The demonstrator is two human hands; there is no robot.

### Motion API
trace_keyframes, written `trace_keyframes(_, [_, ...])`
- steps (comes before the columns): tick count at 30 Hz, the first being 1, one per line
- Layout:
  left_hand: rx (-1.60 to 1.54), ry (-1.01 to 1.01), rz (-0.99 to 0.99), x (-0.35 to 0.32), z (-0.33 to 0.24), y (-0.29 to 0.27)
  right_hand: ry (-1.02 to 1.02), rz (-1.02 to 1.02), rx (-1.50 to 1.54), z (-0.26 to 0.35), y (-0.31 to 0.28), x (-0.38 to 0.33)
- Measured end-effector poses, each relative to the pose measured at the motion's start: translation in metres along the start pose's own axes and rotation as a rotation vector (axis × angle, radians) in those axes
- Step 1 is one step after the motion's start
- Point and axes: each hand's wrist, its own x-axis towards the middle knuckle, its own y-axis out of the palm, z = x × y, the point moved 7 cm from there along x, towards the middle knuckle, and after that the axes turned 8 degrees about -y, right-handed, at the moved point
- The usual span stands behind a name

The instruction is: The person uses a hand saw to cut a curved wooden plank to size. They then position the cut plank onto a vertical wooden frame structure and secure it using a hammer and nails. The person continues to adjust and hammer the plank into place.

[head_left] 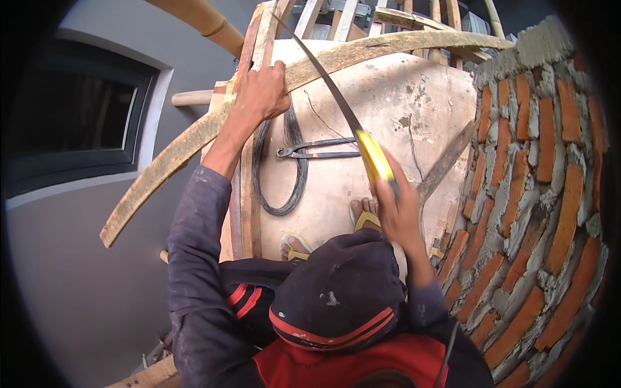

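Note:
My left hand (262, 89) is closed on a long rough wooden plank (372, 53), which runs from the lower left to the brick wall at the upper right and looks bowed in this view. In my right hand (400, 205) is the yellow handle of a handsaw (345, 107), slightly blurred. Its dark blade slants up and left, passing across the plank in the picture to the right of my left hand; whether the teeth touch the wood I cannot tell. Below lie a pair of pincers (304, 150) and a loop of dark wire (283, 209).
I stand in sandals on a pale plywood platform (381, 110) strewn with wood chips. A rough brick wall (517, 213) rises on the right. On the left is a grey wall (71, 271) with a dark-framed window (84, 103). Bamboo poles (200, 22) and timber slats stand beyond.

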Motion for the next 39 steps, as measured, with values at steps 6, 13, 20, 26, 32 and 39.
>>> trace_keyframes(6, [-0.025, -0.066, 0.104, 0.005, -0.001, 0.012, -0.095, 0.012, -0.062, -0.019, 0.025, 0.067])
trace_keyframes(13, [-0.018, -0.073, 0.097, -0.006, -0.005, 0.000, 0.134, 0.125, 0.005, 0.017, -0.050, -0.056])
trace_keyframes(20, [0.006, -0.010, -0.022, 0.001, -0.007, -0.002, -0.068, -0.046, 0.043, -0.012, 0.020, 0.065])
trace_keyframes(26, [0.089, -0.093, -0.019, 0.003, 0.018, -0.012, 0.066, 0.103, 0.069, 0.018, -0.022, 0.002])
trace_keyframes(32, [0.064, -0.026, -0.029, -0.001, -0.003, -0.018, 0.081, -0.005, 0.101, 0.007, -0.011, -0.029])
trace_keyframes(39, [-0.003, -0.036, 0.017, -0.011, -0.013, -0.009, -0.059, 0.028, -0.043, -0.005, 0.020, 0.070])
